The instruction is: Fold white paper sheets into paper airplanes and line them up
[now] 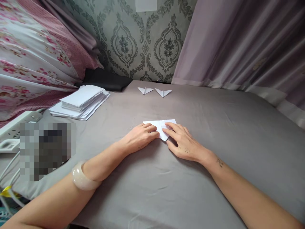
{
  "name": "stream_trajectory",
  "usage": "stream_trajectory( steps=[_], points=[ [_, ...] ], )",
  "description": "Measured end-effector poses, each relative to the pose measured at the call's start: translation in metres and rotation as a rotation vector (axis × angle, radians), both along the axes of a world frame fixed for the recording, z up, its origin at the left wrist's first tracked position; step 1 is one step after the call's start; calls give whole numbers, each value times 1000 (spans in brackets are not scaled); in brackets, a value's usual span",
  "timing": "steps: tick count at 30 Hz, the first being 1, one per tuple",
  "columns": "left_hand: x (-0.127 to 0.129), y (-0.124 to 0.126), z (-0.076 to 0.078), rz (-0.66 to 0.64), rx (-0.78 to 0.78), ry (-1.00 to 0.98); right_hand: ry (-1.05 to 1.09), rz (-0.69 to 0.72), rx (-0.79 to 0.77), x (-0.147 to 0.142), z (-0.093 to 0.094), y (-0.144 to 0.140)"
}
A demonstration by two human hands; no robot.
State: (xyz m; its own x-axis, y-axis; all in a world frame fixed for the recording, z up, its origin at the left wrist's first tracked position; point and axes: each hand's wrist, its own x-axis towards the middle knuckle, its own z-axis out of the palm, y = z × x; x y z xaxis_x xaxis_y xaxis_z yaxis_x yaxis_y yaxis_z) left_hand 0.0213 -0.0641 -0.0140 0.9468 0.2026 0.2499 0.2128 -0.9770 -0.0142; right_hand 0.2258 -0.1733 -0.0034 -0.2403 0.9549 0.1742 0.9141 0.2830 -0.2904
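A partly folded white paper (pixel 160 124) lies flat on the grey sheet (pixel 214 127) in the middle. My left hand (pixel 140 137) rests on its left side with the fingers curled and pressing down. My right hand (pixel 183 143) presses the paper's right part, its fingertips flat on a fold. Both hands meet over the paper's lower point. A pale bangle (pixel 82 178) sits on my left forearm.
Two finished folded paper shapes (pixel 145 90) (pixel 163 92) lie at the back near the patterned wall. A stack of white sheets (pixel 81 101) sits at the left. A black cushion (pixel 105 79), floral bedding (pixel 35 57), a power strip (pixel 16 125) and curtains (pixel 238 41) surround the surface.
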Motion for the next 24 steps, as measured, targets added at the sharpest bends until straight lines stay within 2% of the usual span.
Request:
stream_trajectory(
  steps=[7, 11, 15, 19, 24],
  points=[
    [1, -1, 5, -3, 4, 35, -31, 74, 150, 1, -5, 2],
    [0, -3, 7, -14, -60, -31, -124, 95, 229, -6, -9, 2],
    [-1, -10, 8, 14, -161, -55, -149, 104, 237, -15, -9, -2],
    [0, -22, 7, 182, -314, -85, 68, 62, 183, -14, -9, -6],
    [3, -29, 4, 378, -550, -188, 302, -85, 66, -8, -10, -4]
  ],
)
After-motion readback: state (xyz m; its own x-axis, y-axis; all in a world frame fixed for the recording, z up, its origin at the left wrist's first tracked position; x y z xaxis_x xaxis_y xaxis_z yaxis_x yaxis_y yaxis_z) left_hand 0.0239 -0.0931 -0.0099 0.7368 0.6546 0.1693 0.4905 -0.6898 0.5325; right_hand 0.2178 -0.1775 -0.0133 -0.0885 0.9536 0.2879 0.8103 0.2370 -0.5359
